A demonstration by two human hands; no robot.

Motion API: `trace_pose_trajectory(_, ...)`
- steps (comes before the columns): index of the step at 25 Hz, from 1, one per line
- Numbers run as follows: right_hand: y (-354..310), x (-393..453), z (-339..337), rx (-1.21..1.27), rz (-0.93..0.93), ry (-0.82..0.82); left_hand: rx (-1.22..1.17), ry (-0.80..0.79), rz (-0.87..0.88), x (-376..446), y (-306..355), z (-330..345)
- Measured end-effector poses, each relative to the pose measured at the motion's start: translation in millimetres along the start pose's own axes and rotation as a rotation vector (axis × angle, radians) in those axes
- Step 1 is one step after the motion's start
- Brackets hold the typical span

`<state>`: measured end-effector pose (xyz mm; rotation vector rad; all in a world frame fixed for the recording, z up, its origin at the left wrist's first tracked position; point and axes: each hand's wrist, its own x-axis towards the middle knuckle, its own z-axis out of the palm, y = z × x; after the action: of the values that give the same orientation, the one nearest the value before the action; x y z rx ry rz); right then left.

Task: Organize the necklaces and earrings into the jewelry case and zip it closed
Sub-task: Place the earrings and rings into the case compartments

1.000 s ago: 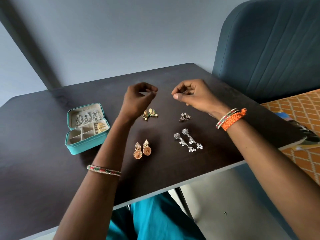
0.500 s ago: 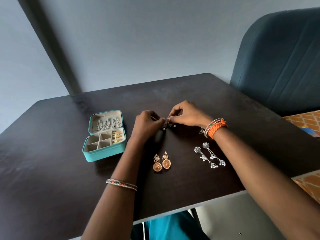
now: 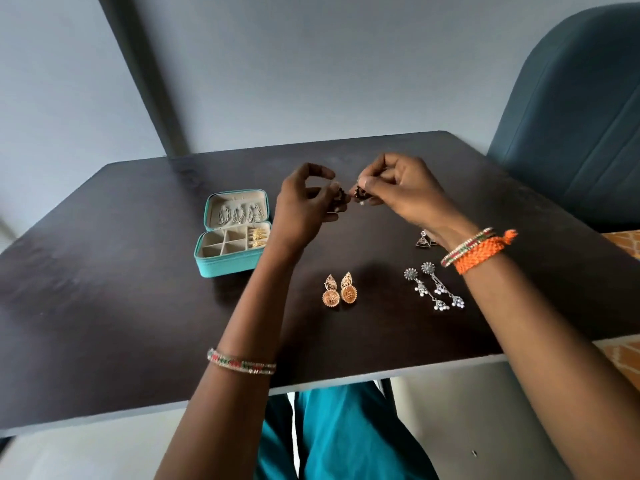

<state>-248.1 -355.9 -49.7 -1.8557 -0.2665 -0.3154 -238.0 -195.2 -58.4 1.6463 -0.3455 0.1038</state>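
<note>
While each hand, left hand [image 3: 304,202] and right hand [image 3: 398,192], pinches a blurred earring [image 3: 360,195], details stay unclear.

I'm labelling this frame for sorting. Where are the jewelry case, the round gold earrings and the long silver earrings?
jewelry case [image 3: 221,268]: head view, teal front wall.
round gold earrings [image 3: 348,293]: head view, right earring's disc.
long silver earrings [image 3: 437,287]: head view, right earring's chain.
</note>
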Motion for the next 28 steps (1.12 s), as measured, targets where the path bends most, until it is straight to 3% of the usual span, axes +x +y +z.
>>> trace_pose_trajectory(3, -23.3, -29.4, 11.5, 0.203, -0.012, 0.055, -0.124, 0.007, 0.026, -36.1, 18.2, -7.5)
trace_pose_trajectory(6, -33.2, -56.8, 24.5, 0.308, 0.042, 0.059, -0.254, 0.026, -0.074, -70.6, 29.1, -15.5)
trace_pose_trajectory(17, -40.8, -94.6, 64.8, 0.295, 0.220, -0.023, -0.225, 0.192, -0.197, -116.4, 21.6, -34.7)
trace_pose_trajectory(22, -51.0, -115.0, 65.4, 0.539, 0.308, -0.054, -0.305, 0.230, -0.181, -135.5, 21.2, -36.6)
trace_pose_trajectory(28, -56.4, -127.9, 70.5, 0.605, 0.268, -0.046, -0.343, 0.268, -0.155, -147.9, 29.5, -36.8)
